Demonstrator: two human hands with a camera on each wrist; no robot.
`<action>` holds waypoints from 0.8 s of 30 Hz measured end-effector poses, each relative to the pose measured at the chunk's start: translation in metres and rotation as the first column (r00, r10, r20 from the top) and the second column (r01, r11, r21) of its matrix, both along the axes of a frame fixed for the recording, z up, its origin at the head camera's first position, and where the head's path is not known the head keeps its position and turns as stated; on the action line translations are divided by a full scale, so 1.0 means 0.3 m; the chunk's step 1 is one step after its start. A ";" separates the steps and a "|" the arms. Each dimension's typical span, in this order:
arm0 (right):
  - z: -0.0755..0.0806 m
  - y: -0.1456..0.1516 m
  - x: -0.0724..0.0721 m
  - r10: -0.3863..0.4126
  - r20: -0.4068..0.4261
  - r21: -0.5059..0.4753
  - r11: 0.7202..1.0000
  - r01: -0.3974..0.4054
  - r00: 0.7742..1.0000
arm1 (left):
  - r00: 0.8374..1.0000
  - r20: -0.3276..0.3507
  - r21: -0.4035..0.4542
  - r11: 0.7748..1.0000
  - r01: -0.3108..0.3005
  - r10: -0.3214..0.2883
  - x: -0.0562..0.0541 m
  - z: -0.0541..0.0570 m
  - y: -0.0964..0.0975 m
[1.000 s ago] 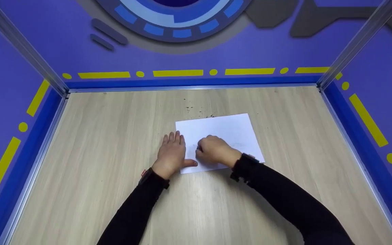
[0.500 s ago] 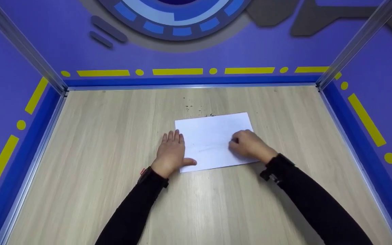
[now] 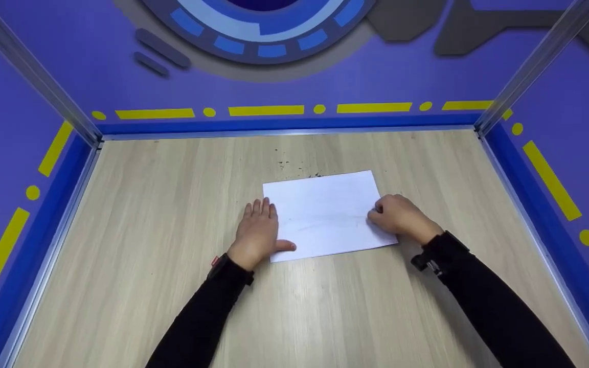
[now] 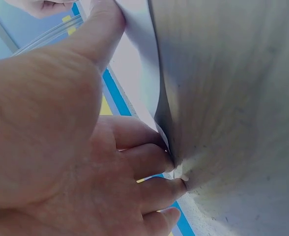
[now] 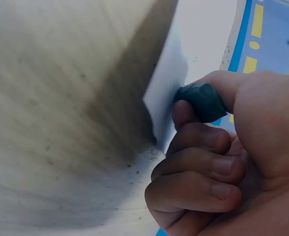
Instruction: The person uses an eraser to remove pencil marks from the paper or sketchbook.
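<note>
- I'm seeing paper (image 3: 320, 204) lying on table (image 3: 146, 230), L hand (image 3: 257, 232) resting along its L edge, fingers straight, thumb spread onto it.
- R hand (image 3: 402, 217) is pinching dk green lump (image 5: 206, 102) nr paper's R edge.
- Nr R corner's looking lifted; hard push could be creasing it.
- If L thumb's pressing too lightly, paper's prob skewing.

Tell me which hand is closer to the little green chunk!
Right. The right hand pinches the green chunk; the left hand rests at the left edge of the paper, farther away.
</note>
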State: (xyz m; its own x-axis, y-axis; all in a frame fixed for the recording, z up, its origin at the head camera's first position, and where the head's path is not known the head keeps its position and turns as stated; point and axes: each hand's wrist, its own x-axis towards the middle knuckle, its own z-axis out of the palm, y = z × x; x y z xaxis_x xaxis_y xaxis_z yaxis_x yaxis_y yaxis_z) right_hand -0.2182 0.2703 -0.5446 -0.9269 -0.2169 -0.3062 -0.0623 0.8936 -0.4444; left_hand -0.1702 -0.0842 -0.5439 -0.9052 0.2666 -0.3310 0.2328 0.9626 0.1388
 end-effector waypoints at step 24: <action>0.061 -0.184 0.008 0.103 -0.030 -0.061 0.993 -0.104 0.994 | 1.000 0.008 -0.014 1.000 0.013 -0.012 -0.003 -0.006 0.002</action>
